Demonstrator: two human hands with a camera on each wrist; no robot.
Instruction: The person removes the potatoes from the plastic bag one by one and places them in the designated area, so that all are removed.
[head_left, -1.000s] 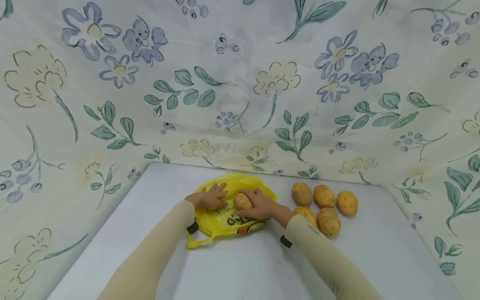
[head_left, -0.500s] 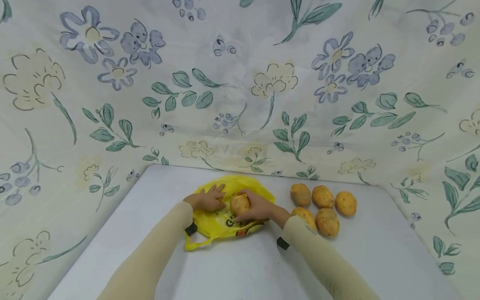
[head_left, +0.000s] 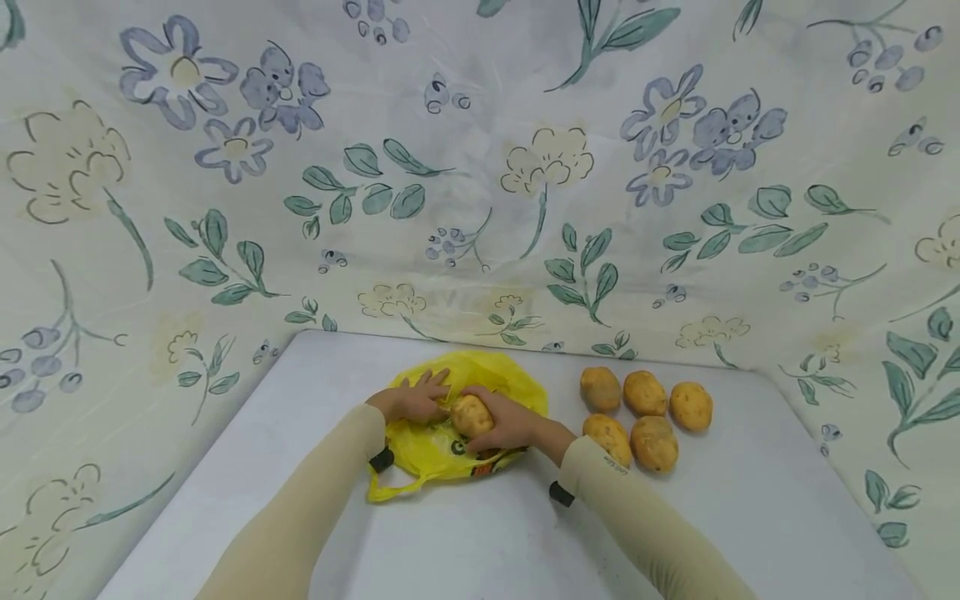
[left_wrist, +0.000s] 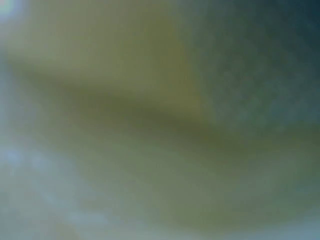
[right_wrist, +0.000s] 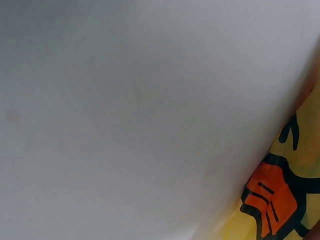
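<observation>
A crinkled yellow plastic bag (head_left: 412, 454) with dark and orange print lies on the white table. My right hand (head_left: 512, 423) reaches over it from the right and grips a light brown potato (head_left: 471, 417), fingers behind it and thumb in front. Spread out on the left part of the bag, my left hand (head_left: 418, 402) rests close to that potato. The right wrist view catches only the printed edge of the bag, its orange patch (right_wrist: 272, 197) at lower right. In the left wrist view everything is a yellowish blur.
Several potatoes (head_left: 655, 444) lie grouped on the table (head_left: 480, 542) right of the bag, some beside my right forearm. A hanging sheet (head_left: 480, 250) with printed flowers and leaves encloses the table's back and sides.
My right hand has shifted left with the potato, bringing it nearer my left hand. The left hand stays on the bag, nearly still.
</observation>
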